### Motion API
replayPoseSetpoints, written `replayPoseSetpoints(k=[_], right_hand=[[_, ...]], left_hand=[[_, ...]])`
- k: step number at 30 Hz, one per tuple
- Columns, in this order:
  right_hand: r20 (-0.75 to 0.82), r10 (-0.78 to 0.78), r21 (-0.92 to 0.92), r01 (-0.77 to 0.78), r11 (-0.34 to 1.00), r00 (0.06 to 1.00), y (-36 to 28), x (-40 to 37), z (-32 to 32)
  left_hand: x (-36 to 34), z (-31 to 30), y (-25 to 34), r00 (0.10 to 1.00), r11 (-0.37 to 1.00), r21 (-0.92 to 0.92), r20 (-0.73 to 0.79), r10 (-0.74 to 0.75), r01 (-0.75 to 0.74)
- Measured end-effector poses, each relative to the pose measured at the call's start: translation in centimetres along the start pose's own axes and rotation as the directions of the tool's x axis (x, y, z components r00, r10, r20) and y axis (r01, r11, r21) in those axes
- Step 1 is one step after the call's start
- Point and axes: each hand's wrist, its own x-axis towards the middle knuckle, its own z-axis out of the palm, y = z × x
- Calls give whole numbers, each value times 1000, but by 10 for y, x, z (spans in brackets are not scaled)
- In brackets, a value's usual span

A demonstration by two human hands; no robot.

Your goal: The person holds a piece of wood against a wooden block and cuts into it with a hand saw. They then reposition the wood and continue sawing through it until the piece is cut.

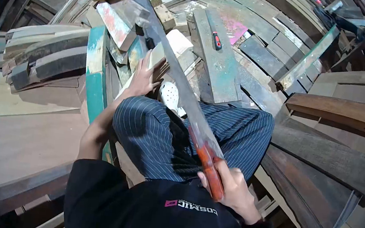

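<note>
My right hand (230,186) is wrapped round the orange-red handle of a handsaw (176,70). Its long grey blade slants away from my lap to the upper left, across the wood pile. My left hand (141,79) grips a pale wooden block (156,56) close to the left side of the blade, fingers pointing forward. Just beyond that hand lies a dark-handled tool (149,42), partly covered by wood. Below the block, between my knees, a white perforated shoe (169,95) shows beside the blade.
A red-and-black-handled chisel (217,41) rests on a long board (214,63) ahead. Stacked offcuts (53,52) rise at the left beside a teal-painted plank (97,80). Dark boards (324,149) and a brown beam (339,114) lie to the right. A pink scrap (234,29) is farther off.
</note>
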Motion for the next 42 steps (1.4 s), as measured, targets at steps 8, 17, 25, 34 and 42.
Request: replayPoseSetpoints(k=[8, 17, 25, 34, 42], right_hand=[[38, 31, 52, -33, 998, 999, -7, -32, 6], [7, 27, -15, -27, 1000, 1000, -5, -20, 1], [-78, 267, -26, -270, 963, 961, -3, -21, -21], [-130, 194, 11, -194, 981, 972, 26, -3, 23], [3, 59, 17, -59, 998, 998, 25, 0, 18]], left_hand=[[-1, -15, -21, 972, 986, -26, 162, 168, -166], [5, -16, -23, 974, 989, -8, 171, 150, -151], [26, -39, 4, 936, 984, 96, 334, 110, -150], [24, -23, -40, 938, 967, 93, 281, 202, -236], [22, 8, -18, 982, 962, 211, 37, -184, 172]])
